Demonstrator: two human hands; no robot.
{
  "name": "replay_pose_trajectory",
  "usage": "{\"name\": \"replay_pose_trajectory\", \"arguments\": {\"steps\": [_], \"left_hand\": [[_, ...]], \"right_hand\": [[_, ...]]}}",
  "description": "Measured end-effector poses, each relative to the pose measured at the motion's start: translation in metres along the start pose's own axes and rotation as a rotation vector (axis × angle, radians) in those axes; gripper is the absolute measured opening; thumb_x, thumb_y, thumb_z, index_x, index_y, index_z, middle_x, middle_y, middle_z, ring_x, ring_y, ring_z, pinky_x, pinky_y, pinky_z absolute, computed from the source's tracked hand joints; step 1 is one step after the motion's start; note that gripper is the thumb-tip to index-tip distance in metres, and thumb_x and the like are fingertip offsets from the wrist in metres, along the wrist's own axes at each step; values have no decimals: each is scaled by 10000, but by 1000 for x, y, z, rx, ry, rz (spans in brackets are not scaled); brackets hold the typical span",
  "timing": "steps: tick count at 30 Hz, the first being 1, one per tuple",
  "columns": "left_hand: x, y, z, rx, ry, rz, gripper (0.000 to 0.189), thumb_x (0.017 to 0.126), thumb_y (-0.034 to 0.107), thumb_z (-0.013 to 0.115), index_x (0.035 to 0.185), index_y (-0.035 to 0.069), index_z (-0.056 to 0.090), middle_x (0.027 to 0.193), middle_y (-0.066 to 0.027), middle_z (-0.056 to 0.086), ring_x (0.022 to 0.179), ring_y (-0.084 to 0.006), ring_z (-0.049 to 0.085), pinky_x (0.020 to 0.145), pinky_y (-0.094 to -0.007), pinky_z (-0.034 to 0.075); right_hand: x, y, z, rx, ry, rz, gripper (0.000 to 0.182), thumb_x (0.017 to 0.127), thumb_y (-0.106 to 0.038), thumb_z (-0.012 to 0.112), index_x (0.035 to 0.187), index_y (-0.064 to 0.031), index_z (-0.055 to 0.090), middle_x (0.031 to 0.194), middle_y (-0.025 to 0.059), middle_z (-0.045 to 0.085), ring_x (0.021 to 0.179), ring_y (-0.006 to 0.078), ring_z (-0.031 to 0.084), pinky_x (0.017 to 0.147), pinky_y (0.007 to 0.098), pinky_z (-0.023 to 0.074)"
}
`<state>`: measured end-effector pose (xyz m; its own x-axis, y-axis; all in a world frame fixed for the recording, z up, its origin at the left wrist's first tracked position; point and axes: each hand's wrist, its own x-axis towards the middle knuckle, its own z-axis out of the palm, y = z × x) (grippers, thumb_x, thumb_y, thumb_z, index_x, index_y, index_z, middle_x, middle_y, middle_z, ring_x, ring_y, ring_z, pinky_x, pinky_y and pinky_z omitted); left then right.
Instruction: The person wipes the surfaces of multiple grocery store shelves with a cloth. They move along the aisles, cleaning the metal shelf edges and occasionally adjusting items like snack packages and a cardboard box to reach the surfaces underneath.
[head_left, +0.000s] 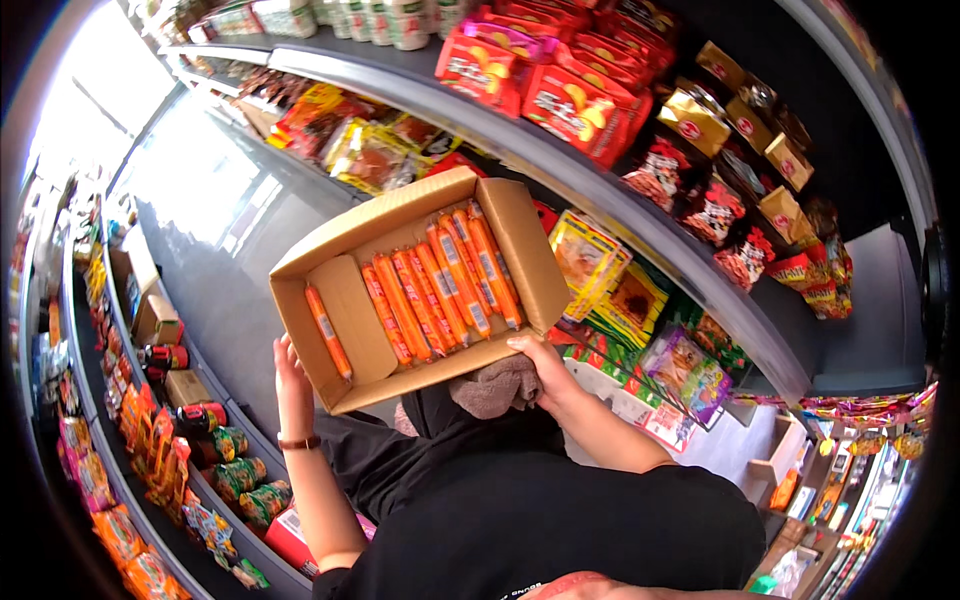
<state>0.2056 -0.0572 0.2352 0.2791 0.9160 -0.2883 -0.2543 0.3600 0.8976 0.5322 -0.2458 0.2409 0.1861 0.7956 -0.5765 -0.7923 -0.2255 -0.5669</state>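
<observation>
An open cardboard box (382, 202) is held up before my body, tilted, with several orange-wrapped sausage sticks (442, 285) lying side by side in it. One more sausage stick (328, 330) lies apart at the box's left end, beside an inner flap. My left hand (291, 371) supports the box at its left side, fingers partly hidden behind the wall. At the near right corner, my right hand (541, 364) grips the box with the thumb over its edge. A brown cloth (495, 386) hangs beneath the box against my right hand.
Store shelves curve along both sides. On the right shelf (517, 142) stand red snack bags (577, 105) and gold packets (694, 124); yellow food packs (589, 262) lie below. Packaged snacks and cans fill the left shelf (124, 480). Grey floor (225, 225) shows in the aisle.
</observation>
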Motion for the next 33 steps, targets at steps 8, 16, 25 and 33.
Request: {"name": "replay_pose_trajectory", "arguments": {"steps": [8, 16, 25, 33], "left_hand": [[63, -51, 70, 548, -17, 86, 389, 918, 45, 569, 1297, -1, 496, 1198, -109, 616, 1072, -182, 594, 918, -312, 477], [66, -33, 101, 473, -48, 99, 431, 897, -29, 508, 1328, -28, 493, 1161, -116, 640, 1036, -175, 616, 904, -299, 482], [45, -57, 116, 422, -54, 183, 413, 896, -42, 507, 1307, -22, 486, 1127, -122, 638, 1016, -169, 615, 870, -285, 492], [33, -67, 126, 510, -45, 200, 431, 916, -14, 478, 1341, 18, 409, 1204, -195, 594, 1108, -261, 604, 923, -348, 479]], "right_hand": [[-4, -28, -35, 56, 190, -90, 605, 857, -213, 667, 1348, -89, 336, 1208, 95, 500, 1098, 192, 550, 882, 362, 509], [-3, -27, -47, -98, 206, -103, 927, 871, -563, 627, 1507, -88, 147, 1415, 128, 403, 1260, 194, 473, 987, 339, 454], [-37, -32, -54, -391, 473, -308, 745, 932, -581, 501, 1458, -78, 340, 1388, 118, 465, 1232, 189, 486, 991, 320, 421], [-103, -83, -37, -1380, 710, -122, 561, 910, -549, 576, 1054, -12, 648, 907, 146, 693, 856, 237, 652, 789, 351, 494]]}}
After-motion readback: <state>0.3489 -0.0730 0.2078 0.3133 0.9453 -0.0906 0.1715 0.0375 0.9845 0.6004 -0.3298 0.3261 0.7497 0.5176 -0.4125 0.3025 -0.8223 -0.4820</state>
